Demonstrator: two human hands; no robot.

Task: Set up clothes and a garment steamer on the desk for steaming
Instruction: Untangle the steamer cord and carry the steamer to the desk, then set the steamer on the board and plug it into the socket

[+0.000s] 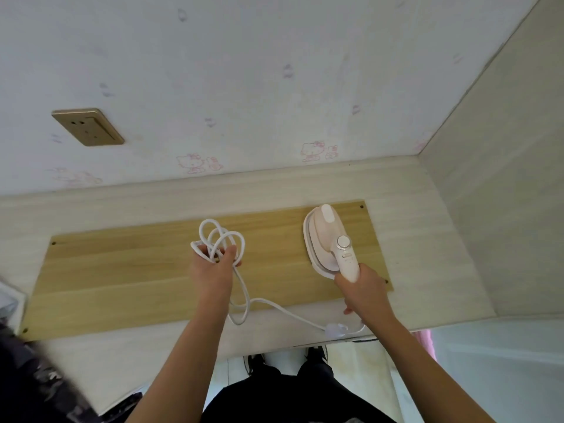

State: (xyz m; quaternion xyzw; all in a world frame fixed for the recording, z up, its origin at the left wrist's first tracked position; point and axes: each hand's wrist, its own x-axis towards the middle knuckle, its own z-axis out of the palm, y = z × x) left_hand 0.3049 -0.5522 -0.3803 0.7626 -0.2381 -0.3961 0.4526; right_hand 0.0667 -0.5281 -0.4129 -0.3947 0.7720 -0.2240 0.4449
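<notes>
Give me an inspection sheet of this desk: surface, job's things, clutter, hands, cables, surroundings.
Surface: pale desk with a wooden board lying on it.
Job's things: garment steamer, soleplate down over the board; no clothes laid out.
Clutter: dark blurred item at the left edge, unidentifiable.
Hands: left hand grips the bunched cord; right hand grips the steamer's handle.
Cables: white cord trails across the board.
Surroundings: empty wall socket, cartoon wallpaper.

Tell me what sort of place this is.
Probably a home bedroom, maybe a child's: pink cartoon-cat wallpaper behind a pale desk, a wall socket, and a garment steamer held by the right hand, its cord bunched in the left hand.
</notes>
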